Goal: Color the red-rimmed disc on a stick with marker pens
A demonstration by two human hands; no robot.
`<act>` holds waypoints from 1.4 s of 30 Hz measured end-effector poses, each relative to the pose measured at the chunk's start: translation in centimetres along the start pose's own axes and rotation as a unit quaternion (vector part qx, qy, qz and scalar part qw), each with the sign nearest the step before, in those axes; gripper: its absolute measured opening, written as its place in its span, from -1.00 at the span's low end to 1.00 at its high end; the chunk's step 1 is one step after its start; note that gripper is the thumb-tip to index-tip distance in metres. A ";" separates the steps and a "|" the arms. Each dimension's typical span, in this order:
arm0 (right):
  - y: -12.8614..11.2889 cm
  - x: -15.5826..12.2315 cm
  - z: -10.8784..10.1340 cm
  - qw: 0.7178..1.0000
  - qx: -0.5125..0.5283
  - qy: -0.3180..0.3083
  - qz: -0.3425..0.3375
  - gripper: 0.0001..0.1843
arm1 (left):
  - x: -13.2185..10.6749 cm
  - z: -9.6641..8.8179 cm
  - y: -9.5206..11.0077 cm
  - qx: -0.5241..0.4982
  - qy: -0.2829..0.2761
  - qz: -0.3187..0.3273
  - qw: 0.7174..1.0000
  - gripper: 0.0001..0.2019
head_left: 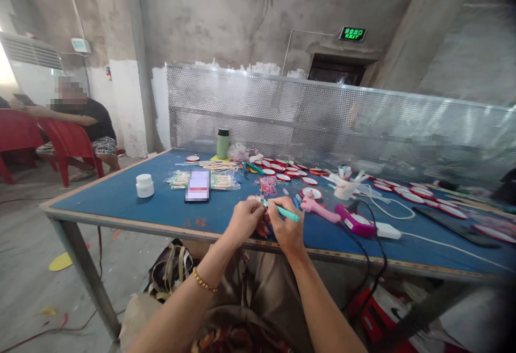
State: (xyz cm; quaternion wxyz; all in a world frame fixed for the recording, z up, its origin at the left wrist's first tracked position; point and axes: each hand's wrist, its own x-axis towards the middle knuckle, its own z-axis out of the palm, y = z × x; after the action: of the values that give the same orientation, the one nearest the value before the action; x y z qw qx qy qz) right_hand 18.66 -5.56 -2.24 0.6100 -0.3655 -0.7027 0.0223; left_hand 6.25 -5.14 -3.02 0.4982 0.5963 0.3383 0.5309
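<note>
My right hand (287, 227) is closed around a mint-green pen (288, 213), its thick end slanting out to the right. My left hand (246, 217) is closed at the table's front edge, right beside the pen's tip. Above its fingers shows a bit of a white disc with a red rim (253, 198); the rest is hidden by the hand. A narrow red and white piece (262, 192) stands up between the hands; what it belongs to is unclear. Just beyond lies a pile of small coloured rubber bands (269, 184).
On the blue table (108, 202) are a white jar (144, 186), a phone (198, 185), bagged sticks (226, 180), a green bottle (222, 144), several red-rimmed discs (310, 181), a pink glue gun (320, 208), a purple box (355, 221), a cup of pens (344, 188) and cables. A person (91, 119) sits far left.
</note>
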 end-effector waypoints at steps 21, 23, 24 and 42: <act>0.0 0.0 0.0 1.000 -0.001 0.005 0.010 -0.79 | -0.1 0.1 0.2 -0.010 -0.002 -0.006 1.000 -0.81; 0.0 0.0 0.0 1.000 0.000 0.004 0.008 -0.79 | -0.1 0.1 0.2 -0.007 -0.002 -0.003 1.000 -0.82; 0.0 0.0 0.0 1.000 0.000 0.004 0.007 -0.79 | -0.1 0.1 0.2 -0.006 -0.001 -0.001 1.000 -0.83; -0.2 0.0 0.0 1.000 0.003 0.002 -0.001 -0.79 | 0.3 0.0 -0.4 -0.002 -0.003 0.003 1.000 -0.81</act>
State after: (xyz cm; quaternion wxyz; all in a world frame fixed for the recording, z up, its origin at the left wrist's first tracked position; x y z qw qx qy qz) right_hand 18.59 -5.71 -2.10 0.6124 -0.3630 -0.7019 0.0235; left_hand 6.33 -4.78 -3.33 0.4988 0.5979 0.3343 0.5309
